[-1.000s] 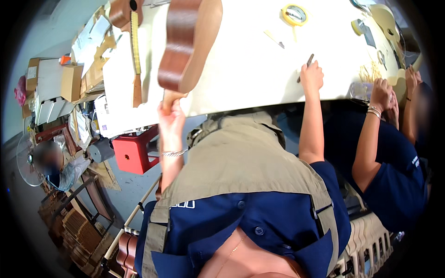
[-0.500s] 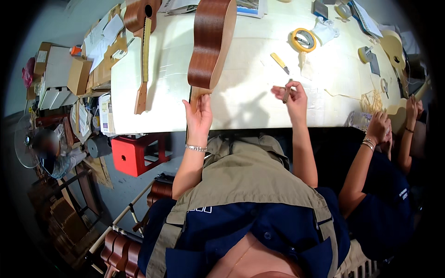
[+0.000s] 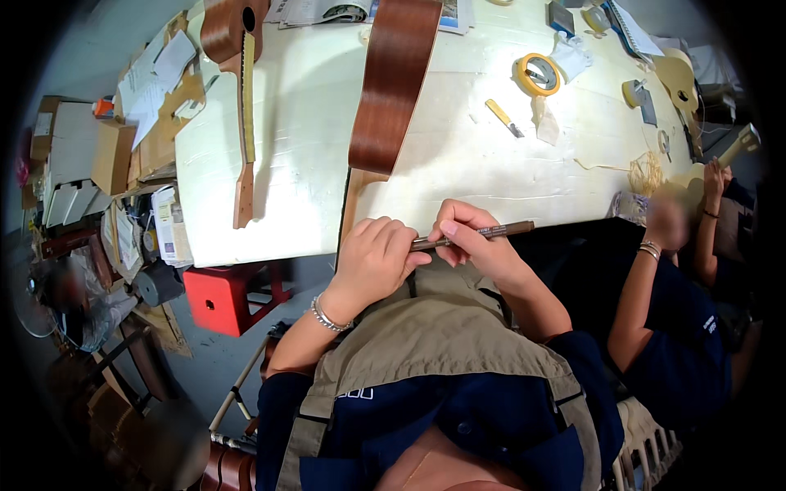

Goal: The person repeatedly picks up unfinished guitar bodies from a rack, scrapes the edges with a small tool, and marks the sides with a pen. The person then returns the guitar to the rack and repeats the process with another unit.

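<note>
Your left hand (image 3: 372,258) has left the ukulele body (image 3: 391,82); now both hands' fingers grip the brown pen (image 3: 475,235), your right hand (image 3: 475,241) pinching its middle.

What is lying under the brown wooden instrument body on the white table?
The instrument body rests on the white table; its far end overlaps printed papers. A pale neck emerges below it. Anything directly beneath is covered.

Left hand (image 3: 372,260) and right hand (image 3: 475,241) together at the chest, fingers curled, forearms bent inward.
</note>
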The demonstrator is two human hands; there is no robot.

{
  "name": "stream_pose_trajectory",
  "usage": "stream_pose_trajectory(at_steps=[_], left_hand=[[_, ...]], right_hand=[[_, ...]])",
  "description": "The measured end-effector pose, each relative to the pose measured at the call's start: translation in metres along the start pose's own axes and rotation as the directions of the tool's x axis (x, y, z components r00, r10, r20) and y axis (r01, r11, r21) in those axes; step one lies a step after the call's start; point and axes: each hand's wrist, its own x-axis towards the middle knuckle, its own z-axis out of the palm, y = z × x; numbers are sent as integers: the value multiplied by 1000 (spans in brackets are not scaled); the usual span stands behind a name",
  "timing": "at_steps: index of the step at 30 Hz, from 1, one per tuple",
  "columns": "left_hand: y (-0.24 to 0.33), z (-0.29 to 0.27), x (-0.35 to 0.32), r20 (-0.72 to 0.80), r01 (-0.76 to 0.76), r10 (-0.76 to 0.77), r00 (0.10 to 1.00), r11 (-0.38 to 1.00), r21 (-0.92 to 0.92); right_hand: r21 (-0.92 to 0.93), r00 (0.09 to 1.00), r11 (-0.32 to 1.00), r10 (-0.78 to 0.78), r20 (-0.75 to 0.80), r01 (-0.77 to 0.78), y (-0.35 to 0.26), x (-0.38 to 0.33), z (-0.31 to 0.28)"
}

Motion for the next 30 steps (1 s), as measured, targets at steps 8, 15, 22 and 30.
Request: stream_pose_trajectory(at_steps=[8,15,22,30], left_hand=[[-41,-26,-29,137,172,-162,977,983,-66],[-98,25,-35,-162,428,-503,849,834,-348],[-100,63,-40,-77,606,-708,702,651,-457],[-99,65,-43,-43,660,-760,648,589,-466]], right_hand=[[31,920,936,-339,-196,351,-17,-15,-22],[-335,777,838,-533,-334,430,-18,30,-42],[-452,612,735,-675,-412,506,-11,86,-33],[-653,455,593,-798,-396,471,-10,114,-40]])
